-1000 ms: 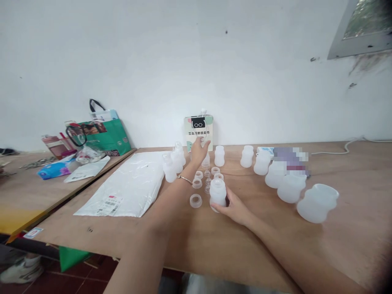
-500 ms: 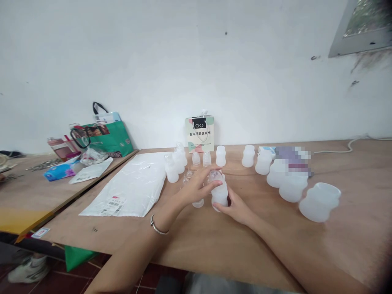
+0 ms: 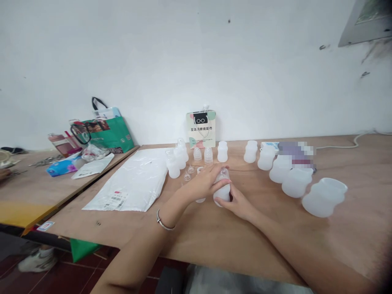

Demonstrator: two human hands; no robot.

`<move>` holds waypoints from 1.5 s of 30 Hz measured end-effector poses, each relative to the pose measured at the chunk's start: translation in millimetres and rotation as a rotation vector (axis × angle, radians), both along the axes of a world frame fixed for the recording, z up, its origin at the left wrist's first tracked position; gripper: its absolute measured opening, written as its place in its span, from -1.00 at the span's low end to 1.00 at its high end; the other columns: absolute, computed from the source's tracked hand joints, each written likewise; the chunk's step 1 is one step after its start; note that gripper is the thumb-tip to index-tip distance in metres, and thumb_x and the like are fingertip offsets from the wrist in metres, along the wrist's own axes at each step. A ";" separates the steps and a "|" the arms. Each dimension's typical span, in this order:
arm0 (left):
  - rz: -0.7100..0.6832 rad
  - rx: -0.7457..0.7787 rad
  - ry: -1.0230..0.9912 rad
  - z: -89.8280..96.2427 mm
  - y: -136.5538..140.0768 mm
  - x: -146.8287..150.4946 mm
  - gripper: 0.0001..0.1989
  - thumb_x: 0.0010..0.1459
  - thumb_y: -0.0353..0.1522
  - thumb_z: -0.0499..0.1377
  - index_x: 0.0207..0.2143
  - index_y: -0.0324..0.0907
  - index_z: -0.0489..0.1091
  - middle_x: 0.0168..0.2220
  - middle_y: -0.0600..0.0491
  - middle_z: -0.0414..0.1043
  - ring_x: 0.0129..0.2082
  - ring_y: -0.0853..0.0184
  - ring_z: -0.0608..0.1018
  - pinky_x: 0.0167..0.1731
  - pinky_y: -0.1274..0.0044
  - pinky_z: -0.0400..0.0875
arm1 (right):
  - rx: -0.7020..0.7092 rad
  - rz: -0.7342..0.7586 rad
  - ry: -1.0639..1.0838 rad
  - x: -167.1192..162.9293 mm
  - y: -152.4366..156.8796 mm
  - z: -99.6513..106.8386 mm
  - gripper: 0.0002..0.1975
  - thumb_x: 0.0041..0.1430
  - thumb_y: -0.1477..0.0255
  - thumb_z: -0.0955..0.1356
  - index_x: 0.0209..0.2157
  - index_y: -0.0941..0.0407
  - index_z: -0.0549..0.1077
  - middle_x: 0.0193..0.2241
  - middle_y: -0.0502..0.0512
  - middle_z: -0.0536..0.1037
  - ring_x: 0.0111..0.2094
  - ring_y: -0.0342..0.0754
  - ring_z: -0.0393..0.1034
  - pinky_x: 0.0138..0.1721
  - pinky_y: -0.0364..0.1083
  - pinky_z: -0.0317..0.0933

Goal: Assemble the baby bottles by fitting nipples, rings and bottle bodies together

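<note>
A frosted white baby bottle (image 3: 222,193) with a clear domed top stands upright on the wooden table, between my hands. My left hand (image 3: 206,181) is closed round its clear top from the left, thumb across the front. Lower down, my right hand (image 3: 240,203) grips the bottle's body from the right. Partly hidden behind my left hand is another clear piece (image 3: 200,200). Small clear nipples (image 3: 187,176) lie just left of that hand. Beyond my hands are two clear domed caps (image 3: 197,154) and an open bottle (image 3: 222,151).
Several open frosted bottles (image 3: 324,197) curve along the right side. Bottles with clear tops (image 3: 174,168) stand at left, beside a white plastic mailer (image 3: 128,179). A paper bag (image 3: 201,130) leans on the wall. On the adjoining table sits a green bag (image 3: 118,136).
My left hand has turned slightly over the bottle's top, its fingers reaching further round. The right hand keeps its hold on the body. The whole view has shifted a little.
</note>
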State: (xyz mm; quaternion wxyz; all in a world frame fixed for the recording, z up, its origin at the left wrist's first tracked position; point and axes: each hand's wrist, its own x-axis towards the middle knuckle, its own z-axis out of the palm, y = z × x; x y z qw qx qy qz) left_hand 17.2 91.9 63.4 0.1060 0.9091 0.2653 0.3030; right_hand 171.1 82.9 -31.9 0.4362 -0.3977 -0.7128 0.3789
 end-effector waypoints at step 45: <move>0.888 -0.039 -0.204 -30.3 33.7 -142.5 -0.46 -0.08 -0.18 0.18 -0.09 -0.15 0.05 -0.17 -0.07 0.33 -0.17 0.17 0.45 -0.27 0.37 0.38 | 0.035 -0.013 -0.143 3.0 4.1 -11.9 -0.48 -0.01 0.20 0.33 -0.05 0.05 0.11 -0.17 0.11 0.39 -0.11 -0.03 0.31 -0.01 0.08 0.17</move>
